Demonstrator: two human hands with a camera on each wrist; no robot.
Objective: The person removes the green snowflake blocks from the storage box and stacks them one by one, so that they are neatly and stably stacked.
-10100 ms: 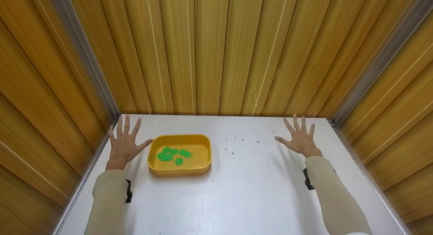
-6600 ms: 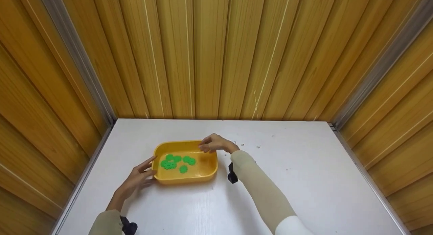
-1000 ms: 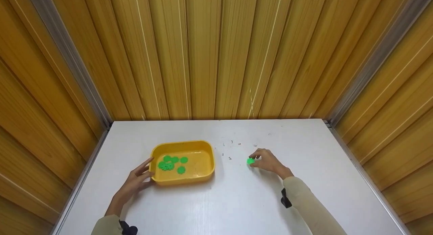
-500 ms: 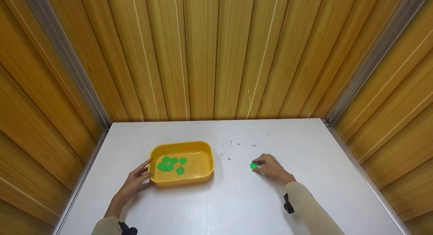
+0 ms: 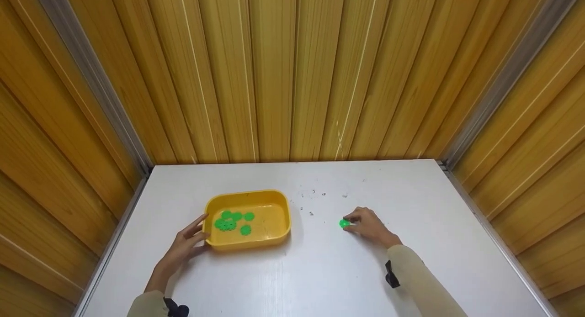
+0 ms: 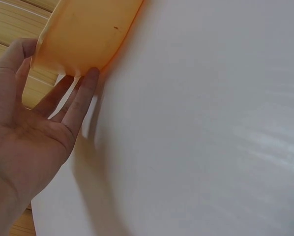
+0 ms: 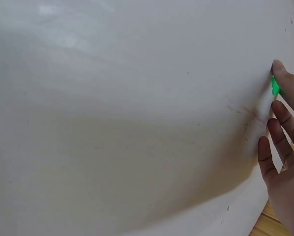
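A shallow yellow plastic tray (image 5: 267,240) stands left of centre, holding several small green discs (image 5: 246,229) with notched edges, some overlapping at its left end. My left hand (image 5: 183,245) grips the tray's left side. In the left wrist view, the thumb lies at the rim and fingertips touch the outer wall of the tray (image 6: 88,37). To the right of the tray, my right hand (image 5: 369,224) pinches one green notched disc (image 5: 343,224) low over the table. Only a sliver of that disc (image 7: 275,86) shows beside the thumb in the right wrist view.
Beneath everything is a white table (image 5: 274,285) with small dark marks (image 5: 311,213) between the tray and my right hand. Yellow wood-grain panels (image 5: 274,79) wall it in at the back and both sides.
Both hands were spread apart at first. The left then took the tray's side, and the right carried a disc out of it to the right. Lately the right hand shifted slightly nearer me.
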